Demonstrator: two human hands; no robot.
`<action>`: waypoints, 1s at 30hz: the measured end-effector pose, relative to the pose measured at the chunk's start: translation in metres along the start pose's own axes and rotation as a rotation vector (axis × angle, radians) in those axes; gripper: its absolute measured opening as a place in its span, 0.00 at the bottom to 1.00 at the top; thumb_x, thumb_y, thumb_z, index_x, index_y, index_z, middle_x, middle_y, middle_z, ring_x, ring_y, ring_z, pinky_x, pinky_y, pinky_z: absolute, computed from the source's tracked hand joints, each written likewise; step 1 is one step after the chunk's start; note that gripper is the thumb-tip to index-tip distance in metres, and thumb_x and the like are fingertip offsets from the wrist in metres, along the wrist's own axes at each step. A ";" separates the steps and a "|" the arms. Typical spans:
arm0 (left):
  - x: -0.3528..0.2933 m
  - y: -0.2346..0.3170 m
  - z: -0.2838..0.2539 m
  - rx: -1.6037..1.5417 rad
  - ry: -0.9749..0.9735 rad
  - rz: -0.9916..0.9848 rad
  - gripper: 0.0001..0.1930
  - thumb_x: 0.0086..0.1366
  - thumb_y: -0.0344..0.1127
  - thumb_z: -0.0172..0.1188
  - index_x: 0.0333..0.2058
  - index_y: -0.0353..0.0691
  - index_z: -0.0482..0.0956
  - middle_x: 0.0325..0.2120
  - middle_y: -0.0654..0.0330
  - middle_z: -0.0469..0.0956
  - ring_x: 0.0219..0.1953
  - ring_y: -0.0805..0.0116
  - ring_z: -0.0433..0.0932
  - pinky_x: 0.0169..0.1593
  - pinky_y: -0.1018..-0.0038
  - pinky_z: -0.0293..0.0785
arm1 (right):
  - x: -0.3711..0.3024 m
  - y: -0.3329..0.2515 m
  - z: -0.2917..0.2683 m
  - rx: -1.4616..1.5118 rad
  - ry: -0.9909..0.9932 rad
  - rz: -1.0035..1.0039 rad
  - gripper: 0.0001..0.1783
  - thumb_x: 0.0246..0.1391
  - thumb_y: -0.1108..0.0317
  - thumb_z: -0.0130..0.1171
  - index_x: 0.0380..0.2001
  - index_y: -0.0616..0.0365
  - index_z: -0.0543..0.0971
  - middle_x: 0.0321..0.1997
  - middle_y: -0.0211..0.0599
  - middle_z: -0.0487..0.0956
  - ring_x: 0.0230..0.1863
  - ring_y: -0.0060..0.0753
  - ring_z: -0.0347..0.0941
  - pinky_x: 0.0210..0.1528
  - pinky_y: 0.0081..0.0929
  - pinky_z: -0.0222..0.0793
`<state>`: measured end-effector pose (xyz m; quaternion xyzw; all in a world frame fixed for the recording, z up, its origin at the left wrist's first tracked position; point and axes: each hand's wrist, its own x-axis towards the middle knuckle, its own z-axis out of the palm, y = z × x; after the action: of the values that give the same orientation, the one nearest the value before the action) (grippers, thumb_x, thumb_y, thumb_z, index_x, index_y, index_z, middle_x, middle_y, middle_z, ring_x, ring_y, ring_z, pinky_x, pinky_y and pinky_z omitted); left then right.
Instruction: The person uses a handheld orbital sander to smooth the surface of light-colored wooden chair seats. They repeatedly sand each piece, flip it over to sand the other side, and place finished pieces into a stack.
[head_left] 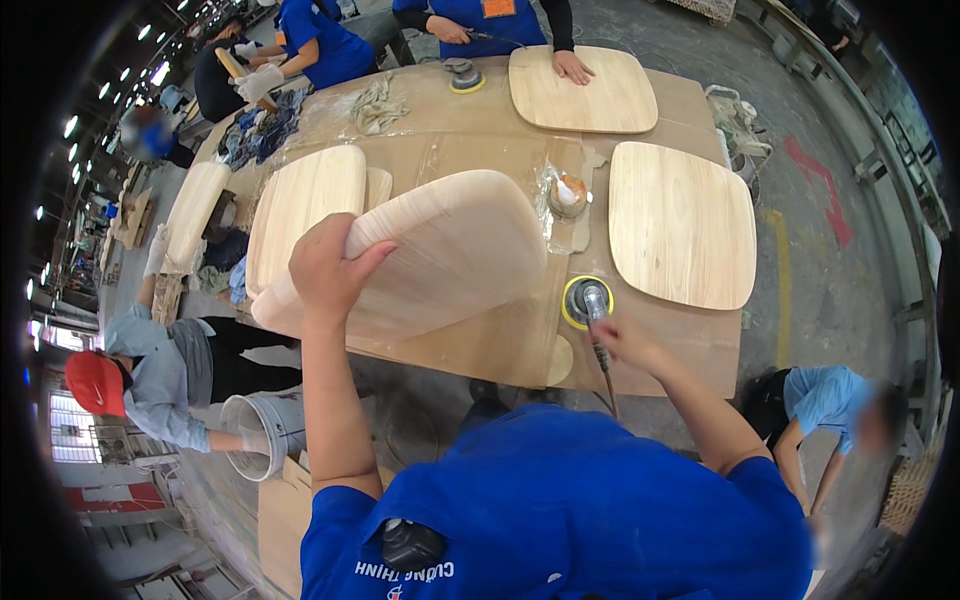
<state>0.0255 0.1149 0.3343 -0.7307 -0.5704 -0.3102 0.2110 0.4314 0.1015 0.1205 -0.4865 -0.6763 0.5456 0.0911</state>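
My left hand (333, 263) is closed on the edge of a pale wooden panel (455, 255) with rounded corners, thumb on its face. The panel is tilted up off the cardboard-covered table (480, 360). Close to the table's near edge, my right hand (625, 342) is at the hose end of a round sander (588, 300) with a yellow-rimmed pad. Its fingers look bent and slightly blurred; whether they grip the sander cannot be told. Another panel (682, 225) lies flat to the right. Behind the lifted one, a further panel (305, 205) rests at the left.
Across the table a person's hand (573, 67) presses on a panel (610, 105); a second sander (463, 75) stands nearby. A small tub (568, 195) and rags (378, 108) lie on the table. People work at both sides; a white bucket (245, 435) is at the left.
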 end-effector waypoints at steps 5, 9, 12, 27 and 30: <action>0.009 -0.038 0.015 -0.109 -0.018 -0.035 0.25 0.52 0.58 0.65 0.29 0.38 0.75 0.22 0.53 0.75 0.28 0.48 0.74 0.31 0.61 0.69 | 0.098 -0.042 0.018 -0.015 0.625 -0.456 0.28 0.61 0.58 0.53 0.59 0.60 0.64 0.41 0.47 0.78 0.49 0.39 0.74 0.51 0.34 0.67; 0.042 -0.061 0.046 -0.122 -0.246 -0.153 0.26 0.59 0.61 0.56 0.30 0.40 0.76 0.24 0.49 0.76 0.30 0.46 0.75 0.33 0.59 0.69 | 0.147 -0.043 0.030 0.251 0.477 -0.222 0.29 0.63 0.49 0.47 0.55 0.63 0.69 0.46 0.52 0.78 0.52 0.46 0.73 0.55 0.38 0.64; 0.068 -0.071 0.086 -0.013 -0.388 -0.152 0.27 0.62 0.62 0.51 0.30 0.39 0.78 0.24 0.47 0.76 0.31 0.44 0.75 0.34 0.57 0.69 | 0.148 -0.032 0.045 0.234 0.482 -0.084 0.30 0.64 0.46 0.42 0.49 0.65 0.73 0.44 0.58 0.78 0.48 0.54 0.75 0.50 0.41 0.67; 0.001 -0.082 0.303 -0.338 -1.031 -0.287 0.34 0.62 0.65 0.50 0.33 0.33 0.83 0.31 0.43 0.81 0.37 0.46 0.79 0.43 0.59 0.73 | 0.067 0.013 0.041 -0.201 0.550 0.391 0.49 0.41 0.70 0.68 0.67 0.47 0.55 0.60 0.53 0.65 0.49 0.59 0.72 0.49 0.47 0.70; -0.022 -0.073 0.329 -0.379 -1.029 -0.255 0.34 0.62 0.65 0.51 0.34 0.32 0.83 0.32 0.42 0.81 0.37 0.46 0.79 0.44 0.59 0.73 | 0.062 0.027 0.048 -0.181 0.602 0.411 0.51 0.41 0.70 0.67 0.68 0.46 0.52 0.58 0.52 0.66 0.51 0.60 0.71 0.50 0.46 0.70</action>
<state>0.0215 0.3362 0.0792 -0.7382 -0.6178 -0.0343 -0.2686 0.3832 0.1149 0.0544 -0.7566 -0.5532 0.3229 0.1311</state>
